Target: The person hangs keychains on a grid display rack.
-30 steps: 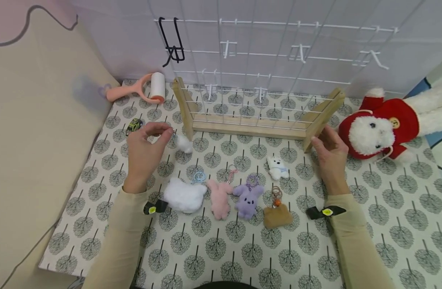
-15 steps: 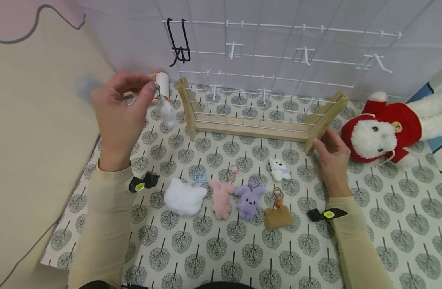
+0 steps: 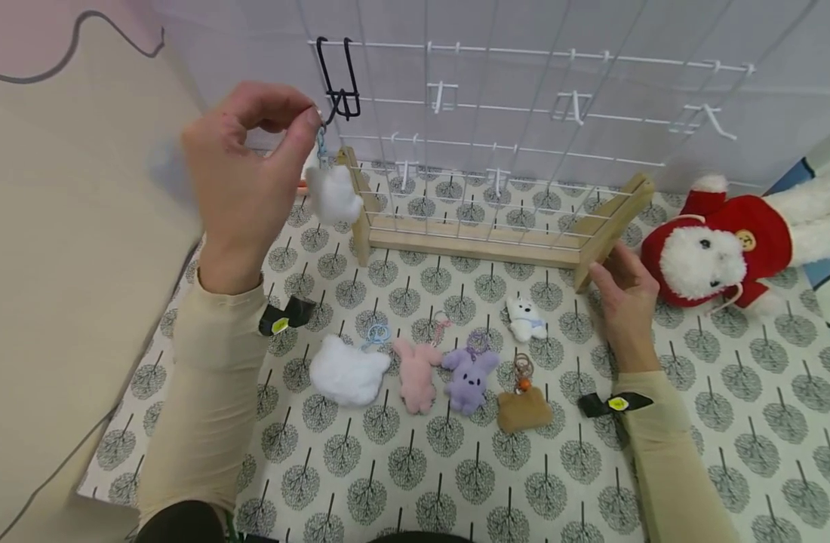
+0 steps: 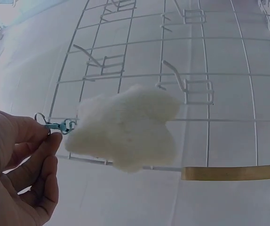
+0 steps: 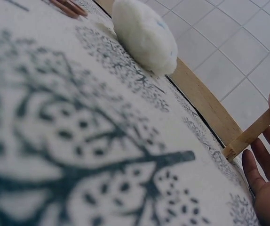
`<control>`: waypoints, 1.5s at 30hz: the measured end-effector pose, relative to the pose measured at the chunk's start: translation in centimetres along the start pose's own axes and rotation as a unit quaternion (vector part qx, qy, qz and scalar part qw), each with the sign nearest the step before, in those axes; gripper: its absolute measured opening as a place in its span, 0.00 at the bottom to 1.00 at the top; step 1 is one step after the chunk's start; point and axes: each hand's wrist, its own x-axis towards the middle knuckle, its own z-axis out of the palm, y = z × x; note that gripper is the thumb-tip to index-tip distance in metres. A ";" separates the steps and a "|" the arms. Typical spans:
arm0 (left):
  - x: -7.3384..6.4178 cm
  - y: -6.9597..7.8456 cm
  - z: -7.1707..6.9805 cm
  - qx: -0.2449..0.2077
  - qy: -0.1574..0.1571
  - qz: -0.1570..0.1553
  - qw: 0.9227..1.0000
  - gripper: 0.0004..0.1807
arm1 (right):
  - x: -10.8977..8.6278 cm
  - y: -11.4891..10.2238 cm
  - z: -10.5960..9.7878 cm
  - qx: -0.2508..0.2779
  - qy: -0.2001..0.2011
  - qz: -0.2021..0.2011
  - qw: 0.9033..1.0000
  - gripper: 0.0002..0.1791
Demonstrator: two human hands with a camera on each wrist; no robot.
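My left hand (image 3: 241,177) pinches the metal ring of a white plush keychain (image 3: 335,194) between thumb and fingertips. The plush dangles in the air from a light-blue clasp (image 4: 59,126). Ring and fingertips are right at the tip of the black hook (image 3: 342,98) on the white wire grid rack (image 3: 486,105). In the head view the plush overlaps the rack's left wooden leg. My right hand (image 3: 625,305) grips the right wooden leg (image 3: 612,226) low down, thumb on one side and fingers on the other, as the right wrist view (image 5: 252,134) shows.
Plush keychains lie in front of the rack: a white one (image 3: 349,369), a pink bunny (image 3: 416,375), a purple one (image 3: 471,381), a brown one (image 3: 525,411) and a small white dog (image 3: 526,319). White hooks (image 3: 574,105) stick out. A red-clothed plush toy (image 3: 707,249) lies right.
My left hand has lifted the white plush keychain off the tabletop area, swinging left and up, then right to the black hook. My right hand stays on the wooden leg.
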 end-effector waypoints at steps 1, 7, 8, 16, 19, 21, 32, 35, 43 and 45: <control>0.1 0.0 0.1 0.005 -0.003 0.002 1.000 0.04 | 0.0 0.0 0.0 -0.003 -0.001 0.001 1.000 0.28; 0.3 -0.8 0.2 0.021 -0.017 0.002 1.000 0.04 | 0.1 0.1 0.1 -0.007 -0.002 -0.002 1.000 0.28; 0.3 -1.0 0.2 0.023 -0.018 0.000 1.000 0.04 | 0.1 0.1 0.1 -0.007 -0.001 -0.003 1.000 0.28; -0.2 -2.0 0.3 -0.003 -0.021 0.015 1.000 0.03 | 0.1 -0.1 0.0 -0.011 -0.001 0.000 1.000 0.28; -0.4 -2.3 0.2 -0.015 -0.022 0.021 0.999 0.03 | 0.0 -0.2 0.0 -0.011 -0.002 0.003 1.000 0.28; -0.6 -2.7 0.1 -0.019 -0.024 0.025 0.999 0.03 | 0.0 -0.2 -0.1 -0.011 -0.002 0.004 1.000 0.28; -2.5 -6.5 -0.7 -0.006 -0.037 -0.001 0.999 0.03 | 0.0 -0.3 -0.3 -0.023 -0.007 -0.003 1.000 0.28; -3.1 -7.6 -0.5 -0.019 -0.054 -0.005 0.998 0.04 | 0.1 -0.2 -0.4 -0.021 -0.009 -0.002 1.000 0.28; -5.6 -10.2 -0.3 0.010 -0.127 -0.048 0.991 0.07 | 0.1 -0.1 -0.3 -0.010 -0.008 -0.004 1.000 0.28; -6.1 -10.9 -0.3 0.016 -0.146 -0.051 0.988 0.08 | 0.2 -0.1 -0.3 -0.013 -0.008 -0.003 1.000 0.29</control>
